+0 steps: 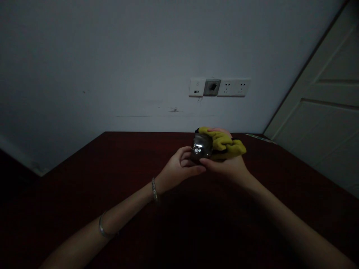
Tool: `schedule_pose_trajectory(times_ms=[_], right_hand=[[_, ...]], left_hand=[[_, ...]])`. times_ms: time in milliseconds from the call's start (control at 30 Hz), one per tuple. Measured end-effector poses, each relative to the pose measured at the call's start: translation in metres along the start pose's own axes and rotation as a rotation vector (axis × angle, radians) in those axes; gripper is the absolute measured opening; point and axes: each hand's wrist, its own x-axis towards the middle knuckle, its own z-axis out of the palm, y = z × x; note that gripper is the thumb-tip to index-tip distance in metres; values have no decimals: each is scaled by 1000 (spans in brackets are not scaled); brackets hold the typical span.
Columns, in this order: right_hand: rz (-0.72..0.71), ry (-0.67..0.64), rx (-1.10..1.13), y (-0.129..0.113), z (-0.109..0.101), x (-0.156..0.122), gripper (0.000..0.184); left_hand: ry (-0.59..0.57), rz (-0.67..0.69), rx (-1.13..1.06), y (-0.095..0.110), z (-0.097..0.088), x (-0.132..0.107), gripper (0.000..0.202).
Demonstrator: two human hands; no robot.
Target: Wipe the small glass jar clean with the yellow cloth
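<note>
Over the dark red table, both hands meet around a small dark object with a glossy, reflective face (202, 145). Bunched yellow fabric (224, 144) covers its right side; whether the two are joined I cannot tell. My right hand (228, 164) grips the object and the fabric from the right, its thumb along the lower edge and its fingers mostly hidden behind. Curled fingers of my left hand (182, 166) hold the object's left edge, with the thumb stretched out below it. A chain bracelet and a bangle are on the left arm.
The dark red tabletop (126, 160) runs back to a pale wall (126, 56). Sockets and a switch plate (232, 87) are set in the wall. On the right stands a panelled door (322, 112). A thin flat strip (260, 138) lies at the table's far right edge. The light is dim.
</note>
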Motion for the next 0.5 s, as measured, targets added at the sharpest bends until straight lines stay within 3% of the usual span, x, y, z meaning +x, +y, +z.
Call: schedule_pose_trajectory(times_ms=[133, 367, 500], right_hand=[[74, -5, 41, 2, 0, 2, 58], [194, -49, 172, -5, 2, 2, 58], [191, -47, 177, -8, 3, 3, 59]], left_hand=[[45, 25, 61, 0, -1, -2, 96], [3, 106, 12, -5, -2, -1, 111], [-26, 148, -34, -5, -2, 0, 113]])
